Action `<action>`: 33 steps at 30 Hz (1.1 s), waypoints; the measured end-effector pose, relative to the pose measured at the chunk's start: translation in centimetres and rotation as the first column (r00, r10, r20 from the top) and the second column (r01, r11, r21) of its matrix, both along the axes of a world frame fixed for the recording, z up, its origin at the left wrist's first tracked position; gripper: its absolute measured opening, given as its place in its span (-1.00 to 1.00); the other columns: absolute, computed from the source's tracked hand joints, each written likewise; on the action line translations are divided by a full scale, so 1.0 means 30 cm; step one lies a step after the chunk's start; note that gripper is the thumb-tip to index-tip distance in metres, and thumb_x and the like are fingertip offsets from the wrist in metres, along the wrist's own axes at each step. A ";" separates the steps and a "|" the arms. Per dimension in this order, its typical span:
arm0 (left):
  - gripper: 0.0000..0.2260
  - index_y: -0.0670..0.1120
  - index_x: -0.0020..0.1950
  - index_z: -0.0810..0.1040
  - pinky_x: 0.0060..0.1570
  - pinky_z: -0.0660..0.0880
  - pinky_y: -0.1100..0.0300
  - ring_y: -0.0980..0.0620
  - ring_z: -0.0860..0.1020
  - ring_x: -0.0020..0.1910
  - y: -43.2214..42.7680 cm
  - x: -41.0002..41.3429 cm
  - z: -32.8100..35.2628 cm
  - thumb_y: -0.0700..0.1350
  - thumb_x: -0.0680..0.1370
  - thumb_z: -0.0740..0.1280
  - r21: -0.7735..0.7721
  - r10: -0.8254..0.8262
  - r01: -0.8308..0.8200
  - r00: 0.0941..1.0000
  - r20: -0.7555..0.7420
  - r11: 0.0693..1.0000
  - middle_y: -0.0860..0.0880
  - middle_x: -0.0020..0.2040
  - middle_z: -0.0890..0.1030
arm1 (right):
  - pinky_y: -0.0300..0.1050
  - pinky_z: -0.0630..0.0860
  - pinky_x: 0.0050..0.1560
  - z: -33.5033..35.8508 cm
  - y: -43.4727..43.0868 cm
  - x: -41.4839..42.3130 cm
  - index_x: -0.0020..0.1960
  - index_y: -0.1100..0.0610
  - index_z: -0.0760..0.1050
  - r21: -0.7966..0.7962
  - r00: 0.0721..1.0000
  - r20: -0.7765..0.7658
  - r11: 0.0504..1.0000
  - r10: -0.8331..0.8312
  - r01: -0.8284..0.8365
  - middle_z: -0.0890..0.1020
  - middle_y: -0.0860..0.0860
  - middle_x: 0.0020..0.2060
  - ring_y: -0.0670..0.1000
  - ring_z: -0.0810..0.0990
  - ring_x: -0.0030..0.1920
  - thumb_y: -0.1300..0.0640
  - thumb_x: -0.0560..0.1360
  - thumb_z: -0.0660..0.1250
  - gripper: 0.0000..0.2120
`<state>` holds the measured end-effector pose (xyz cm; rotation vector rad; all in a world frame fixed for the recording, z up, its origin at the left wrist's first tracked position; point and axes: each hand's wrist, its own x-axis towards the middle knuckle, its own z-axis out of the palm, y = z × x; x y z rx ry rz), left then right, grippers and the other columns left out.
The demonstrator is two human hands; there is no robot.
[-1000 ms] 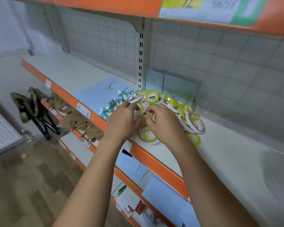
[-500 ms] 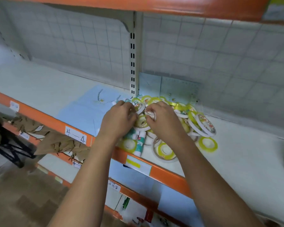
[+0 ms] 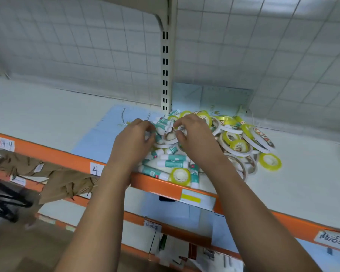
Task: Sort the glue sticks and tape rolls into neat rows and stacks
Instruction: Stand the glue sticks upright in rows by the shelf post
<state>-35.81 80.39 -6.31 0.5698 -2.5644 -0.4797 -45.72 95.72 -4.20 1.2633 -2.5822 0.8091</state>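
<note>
Looks like the very start of the sort to me, nothing is in a row or a stack yet. The glue sticks [image 3: 173, 163] and tape rolls [image 3: 263, 139] are one mixed heap in the middle of the frame, on the white shelf [image 3: 47, 114] and partly over a blue sheet [image 3: 106, 134]. The sticks sit mostly on the left and lower side of the heap. The rolls fan out to the right, with one yellow tape roll [image 3: 270, 161] lying just apart at the right edge of the heap. A second yellow roll [image 3: 180, 174] is down by the orange front lip [image 3: 67, 157].

Both hands are on top of the heap, close together. The left hand [image 3: 133, 138] has its fingers curled down into the glue sticks, and the right hand [image 3: 196, 138] curls over a white tape roll [image 3: 170, 139]. Honestly I can't tell if either one actually has something pinched, since the fingertips are buried.

Next move, I reckon, is to pull one kind out and carry it over to bare shelf. Go easy though, because the sticks by the lip look like they could roll off.

Compared with half a second ago, the hands are on much the same spot. But a bunch more glue sticks now lie loose at the lower edge of the heap, where only one or so showed. A second ago they were bunched at the heap's upper left.
</note>
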 end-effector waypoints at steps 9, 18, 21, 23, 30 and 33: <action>-0.62 -0.07 0.19 0.61 0.08 0.45 -0.05 -0.12 0.51 0.16 -0.097 -0.062 0.014 -0.39 0.47 0.25 -0.049 -0.220 0.224 0.972 0.086 0.973 -0.04 0.20 0.58 | -0.19 0.32 0.17 0.034 -0.133 -0.054 0.23 0.16 0.55 0.057 0.999 0.027 0.997 -0.046 0.044 0.55 0.11 0.18 0.09 0.48 0.20 0.28 0.57 0.24 -0.74; -0.65 0.00 0.19 0.63 0.15 0.40 -0.04 -0.08 0.45 0.20 -0.138 -0.108 -0.009 -0.33 0.49 0.33 -0.068 -0.237 0.251 0.956 0.172 0.966 0.01 0.21 0.60 | 0.03 0.51 0.11 0.043 -0.286 -0.145 0.18 0.27 0.51 0.273 0.991 0.091 0.959 -0.102 0.074 0.59 0.21 0.10 0.19 0.56 0.11 0.23 0.60 0.21 -0.79; -0.69 0.00 0.22 0.60 0.15 0.40 -0.02 -0.09 0.43 0.19 -0.138 -0.116 -0.010 -0.23 0.51 0.38 -0.051 -0.192 0.205 0.961 0.197 0.977 -0.05 0.17 0.58 | 0.01 0.52 0.13 0.026 -0.323 -0.156 0.20 0.27 0.49 0.330 0.987 0.114 0.941 -0.115 0.071 0.56 0.22 0.14 0.19 0.57 0.10 0.15 0.60 0.27 -0.75; -0.70 -0.01 0.23 0.59 0.14 0.40 -0.01 -0.08 0.43 0.18 -0.138 -0.117 -0.011 -0.19 0.50 0.41 -0.054 -0.181 0.195 0.962 0.202 0.979 -0.04 0.15 0.56 | 0.00 0.52 0.14 0.017 -0.333 -0.164 0.21 0.26 0.48 0.351 0.986 0.121 0.934 -0.118 0.069 0.55 0.20 0.15 0.18 0.57 0.11 0.14 0.58 0.30 -0.74; -0.69 -0.05 0.28 0.58 0.10 0.38 0.10 -0.08 0.42 0.19 -0.143 -0.103 0.001 -0.15 0.53 0.40 -0.058 -0.211 0.232 0.946 0.247 0.971 -0.07 0.15 0.51 | -0.02 0.52 0.03 0.041 -0.320 -0.171 0.05 0.26 0.53 0.407 0.992 0.080 0.912 -0.095 0.055 0.56 0.15 -0.01 0.15 0.53 0.05 0.18 0.52 0.36 -0.84; -0.75 -0.07 0.24 0.61 -0.07 0.30 0.24 -0.07 0.48 0.12 -0.143 -0.084 0.010 -0.16 0.56 0.36 -0.018 -0.216 0.226 0.947 0.236 0.974 -0.08 0.11 0.48 | -0.09 0.30 -0.08 0.043 -0.294 -0.168 -0.32 0.15 0.24 0.440 0.994 0.018 0.893 -0.112 0.093 0.34 0.04 -0.31 0.13 0.39 -0.09 0.20 0.52 0.32 -0.67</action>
